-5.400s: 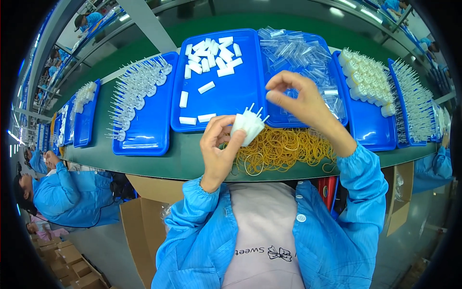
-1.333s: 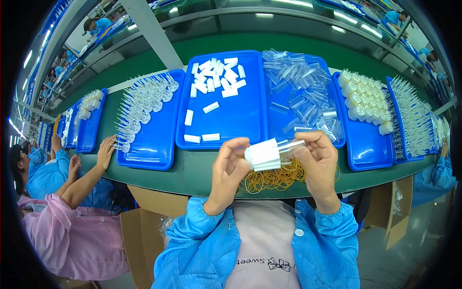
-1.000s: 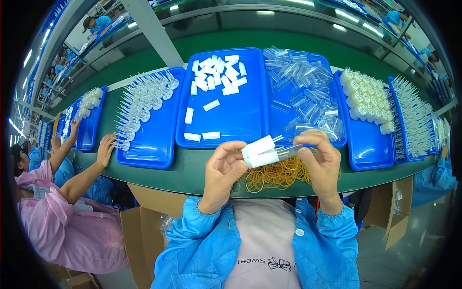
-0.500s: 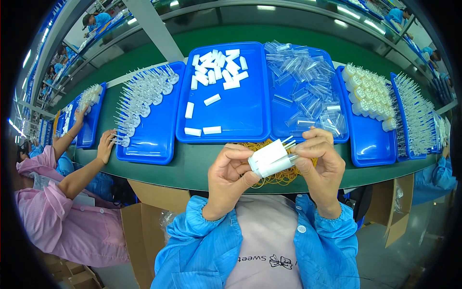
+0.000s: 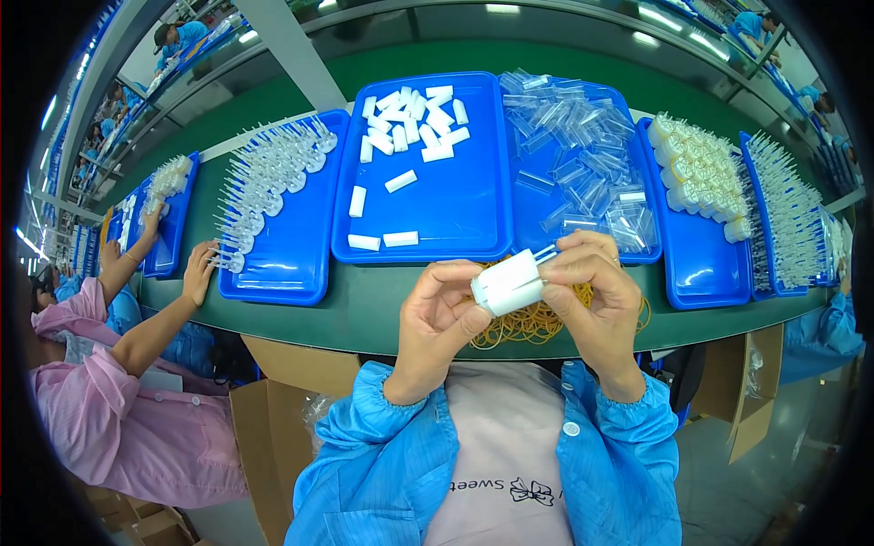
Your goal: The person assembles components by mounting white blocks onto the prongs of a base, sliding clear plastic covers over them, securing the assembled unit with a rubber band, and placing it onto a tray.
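Note:
Between my hands is a white plastic part, made of two cylinder-like pieces side by side with thin prongs at its right end. My left hand pinches its left end between thumb and fingers. The fingers of my right hand are closed on its right end by the prongs; whether they also hold a clear tube I cannot tell. Beneath the part lies a heap of yellow rubber bands. Just beyond are a blue tray with white cylinders and one with clear plastic tubes.
To the left stands a blue tray of clear pronged parts, touched by a co-worker's hand. On the right are a tray of cream-coloured round parts and a rack of pronged pieces. Cardboard boxes sit below the table edge.
My right hand has moved slightly left, closer against the white part, and the prongs show less. The part has tilted a little and shifted slightly upward.

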`<act>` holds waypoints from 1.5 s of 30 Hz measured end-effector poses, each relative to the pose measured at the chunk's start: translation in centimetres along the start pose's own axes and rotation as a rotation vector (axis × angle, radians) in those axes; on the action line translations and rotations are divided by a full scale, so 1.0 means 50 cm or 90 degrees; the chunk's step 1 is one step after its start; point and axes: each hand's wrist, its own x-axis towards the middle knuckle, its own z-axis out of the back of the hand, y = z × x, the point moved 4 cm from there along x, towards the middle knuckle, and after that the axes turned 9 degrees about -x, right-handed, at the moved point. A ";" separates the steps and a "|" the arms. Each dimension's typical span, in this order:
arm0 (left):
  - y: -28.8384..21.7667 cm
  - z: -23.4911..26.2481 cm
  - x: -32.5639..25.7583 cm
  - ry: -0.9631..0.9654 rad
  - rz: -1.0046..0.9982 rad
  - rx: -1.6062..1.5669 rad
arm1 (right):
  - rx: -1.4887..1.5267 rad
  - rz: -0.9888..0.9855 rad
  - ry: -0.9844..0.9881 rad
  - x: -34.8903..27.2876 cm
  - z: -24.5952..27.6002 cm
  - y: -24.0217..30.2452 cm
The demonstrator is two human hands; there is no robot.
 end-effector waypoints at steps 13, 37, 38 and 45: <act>0.021 0.045 0.012 -0.101 0.139 -0.147 | -0.114 0.017 0.089 0.144 -0.042 -0.133; 0.006 0.025 0.015 0.000 -0.094 0.068 | 0.039 0.029 0.148 0.113 0.037 0.046; 0.006 0.025 0.013 0.001 -0.091 0.072 | 0.058 0.016 0.143 0.109 0.033 0.047; 0.001 0.017 0.010 0.024 -0.092 0.081 | 0.036 0.001 0.126 0.101 0.031 0.053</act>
